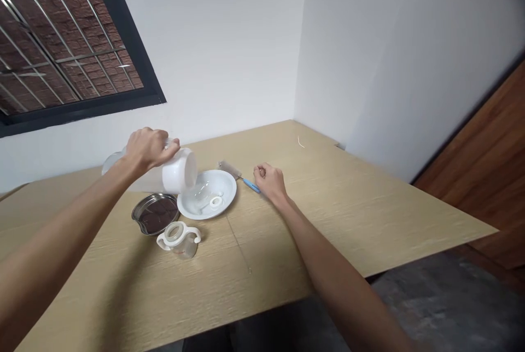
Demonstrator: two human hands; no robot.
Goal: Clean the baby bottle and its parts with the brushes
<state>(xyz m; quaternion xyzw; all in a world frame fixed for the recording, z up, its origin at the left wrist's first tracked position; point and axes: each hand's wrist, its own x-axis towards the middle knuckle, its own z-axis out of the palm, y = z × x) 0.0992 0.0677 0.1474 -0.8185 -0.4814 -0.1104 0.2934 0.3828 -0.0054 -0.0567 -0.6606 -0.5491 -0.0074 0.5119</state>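
Note:
My left hand (146,147) grips a translucent white plastic jug (180,171), tipped on its side with its right end above the edge of a white bowl (227,204). Inside the bowl lie a small white ring (215,201) and clear parts that I cannot make out. My right hand (269,179) is curled into a loose fist on the table, with nothing visible in it. Just left of that fist is the blue handle of a bottle brush (251,185), whose bristles point toward the back.
A metal tray with a dark bottom (155,214) sits left of the bowl. In front stands a small clear bottle with white handles (184,245). A thin rod (238,244) lies on the wooden table (348,210). Walls and a barred window (61,29) border the back.

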